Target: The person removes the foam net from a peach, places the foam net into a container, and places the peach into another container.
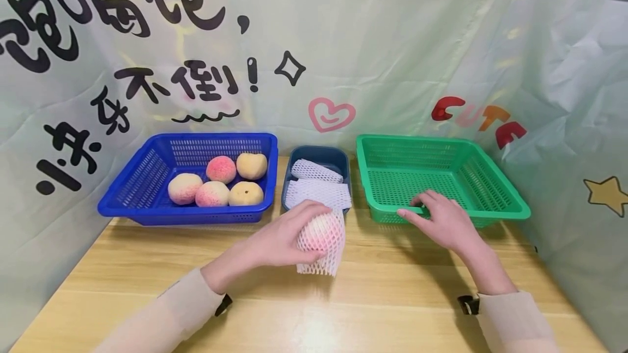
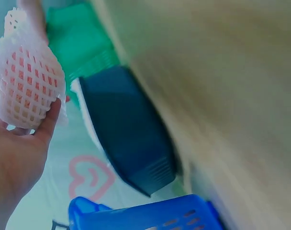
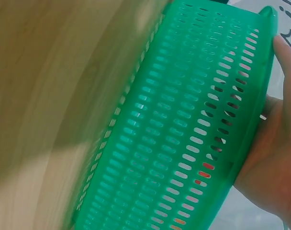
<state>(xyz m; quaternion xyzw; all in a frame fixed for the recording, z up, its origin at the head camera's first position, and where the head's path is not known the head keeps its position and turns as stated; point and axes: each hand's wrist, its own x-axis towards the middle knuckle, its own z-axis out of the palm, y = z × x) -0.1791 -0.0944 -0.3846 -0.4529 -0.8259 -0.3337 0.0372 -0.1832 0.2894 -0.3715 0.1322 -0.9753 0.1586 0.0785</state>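
My left hand grips a pink and cream peach wrapped in a white foam net sleeve, held above the wooden table. In the left wrist view the thumb and fingers curl round the netted peach, and the net's loose end stands up past the fruit. My right hand holds the near rim of the green basket, fingers over the inner side and thumb at the rim. The right wrist view shows the basket's slotted side wall close up, with the hand at its edge.
A blue basket at the left holds several peaches, some pink, some yellowish. Between the two baskets stands a dark blue bin with white foam net sleeves. A printed cloth hangs behind the table.
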